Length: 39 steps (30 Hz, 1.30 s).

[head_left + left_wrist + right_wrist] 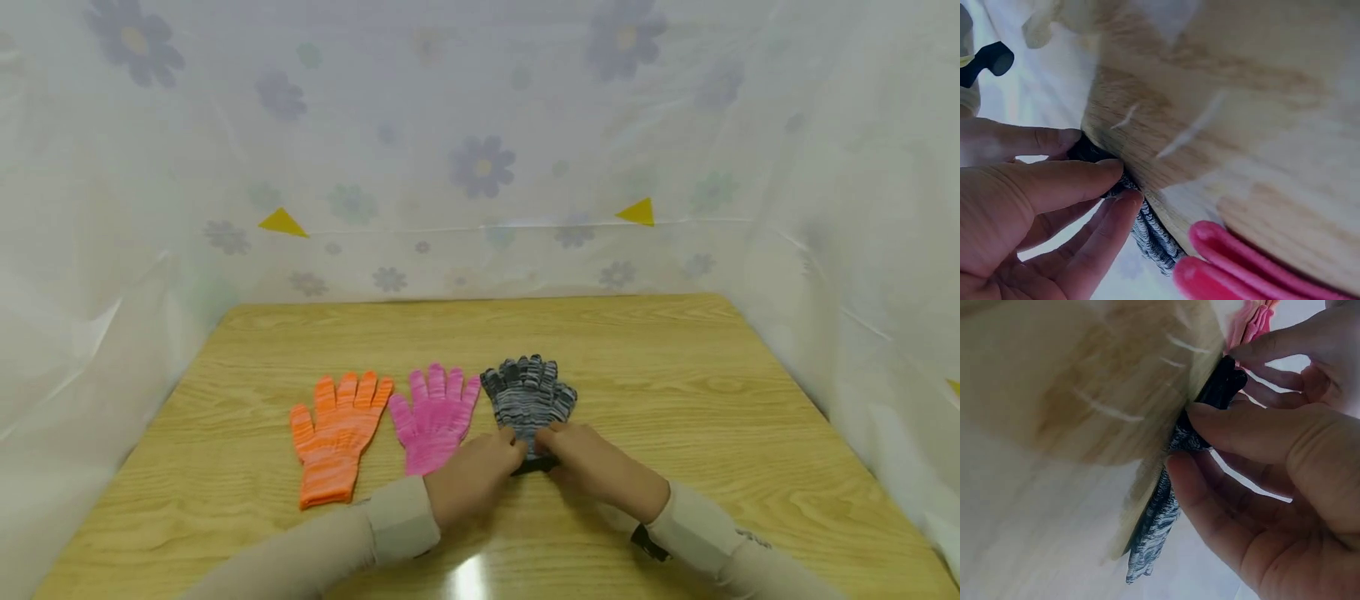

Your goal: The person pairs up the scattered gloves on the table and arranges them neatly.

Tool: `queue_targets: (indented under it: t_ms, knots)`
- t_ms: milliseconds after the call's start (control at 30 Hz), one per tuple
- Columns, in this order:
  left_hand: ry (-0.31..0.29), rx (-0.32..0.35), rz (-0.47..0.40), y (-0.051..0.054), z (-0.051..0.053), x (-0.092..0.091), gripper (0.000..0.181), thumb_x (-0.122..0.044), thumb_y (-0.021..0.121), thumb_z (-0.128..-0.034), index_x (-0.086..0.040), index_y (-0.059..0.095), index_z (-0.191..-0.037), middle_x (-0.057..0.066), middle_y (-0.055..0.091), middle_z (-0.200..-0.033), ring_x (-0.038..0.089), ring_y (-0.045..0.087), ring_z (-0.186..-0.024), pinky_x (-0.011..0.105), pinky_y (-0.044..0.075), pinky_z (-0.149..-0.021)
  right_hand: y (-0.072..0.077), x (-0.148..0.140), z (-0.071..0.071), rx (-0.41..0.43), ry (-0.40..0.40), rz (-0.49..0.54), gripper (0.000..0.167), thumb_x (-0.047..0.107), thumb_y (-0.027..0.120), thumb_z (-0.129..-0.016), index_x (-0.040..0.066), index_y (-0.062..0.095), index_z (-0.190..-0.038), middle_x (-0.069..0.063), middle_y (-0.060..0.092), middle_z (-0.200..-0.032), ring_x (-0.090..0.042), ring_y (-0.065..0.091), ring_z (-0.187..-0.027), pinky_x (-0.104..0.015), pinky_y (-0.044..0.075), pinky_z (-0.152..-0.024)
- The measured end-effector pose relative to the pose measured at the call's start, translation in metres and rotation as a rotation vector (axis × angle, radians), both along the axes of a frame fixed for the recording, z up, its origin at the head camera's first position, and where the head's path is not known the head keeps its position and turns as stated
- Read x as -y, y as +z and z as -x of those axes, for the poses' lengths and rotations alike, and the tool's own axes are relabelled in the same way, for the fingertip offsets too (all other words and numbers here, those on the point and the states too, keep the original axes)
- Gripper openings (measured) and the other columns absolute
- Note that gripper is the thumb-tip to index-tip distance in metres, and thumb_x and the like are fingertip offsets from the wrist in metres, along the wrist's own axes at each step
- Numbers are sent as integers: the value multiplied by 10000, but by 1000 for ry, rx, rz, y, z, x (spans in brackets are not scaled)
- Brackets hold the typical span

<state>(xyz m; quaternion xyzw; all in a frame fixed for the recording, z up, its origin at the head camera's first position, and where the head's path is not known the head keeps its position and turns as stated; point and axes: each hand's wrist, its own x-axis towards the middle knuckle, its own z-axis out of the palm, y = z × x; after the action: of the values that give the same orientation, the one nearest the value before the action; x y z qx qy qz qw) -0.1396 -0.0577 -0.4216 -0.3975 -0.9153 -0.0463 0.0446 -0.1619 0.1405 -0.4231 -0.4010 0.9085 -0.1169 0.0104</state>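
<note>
A black-and-grey knitted glove (525, 407) lies on the table with its fingers pointing away, and extra fingertips at its edge suggest a second one beneath. At the left side of its dark cuff (1088, 150), my left hand (480, 468) pinches the fabric between thumb and fingers. My right hand (600, 467) pinches the opposite side of the cuff, as the right wrist view shows. Just left of the grey glove lies a pink glove (433, 417), its cuff partly hidden by my left hand. Farther left an orange glove (335, 446) lies flat, fingers spread.
The wood-grain table (675, 375) is enclosed by white flowered sheeting (480, 100) at the back and sides. Two yellow triangles (283, 222) mark the back sheet. A dark band (649, 542) sits at my right wrist.
</note>
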Motion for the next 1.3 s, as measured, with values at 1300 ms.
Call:
queue_targets:
  t_ms: [1300]
  knots:
    - [-28,-222,165,-10,-4,0,146,-121,739,-693,-218,634,-723,-58,604,-745,99,534,-563,218,405,-443,-2,-8,4,53,0,70,490,-37,726,-748,195,340,-555,121,243,-593,-16,208,-542,-167,190,-483]
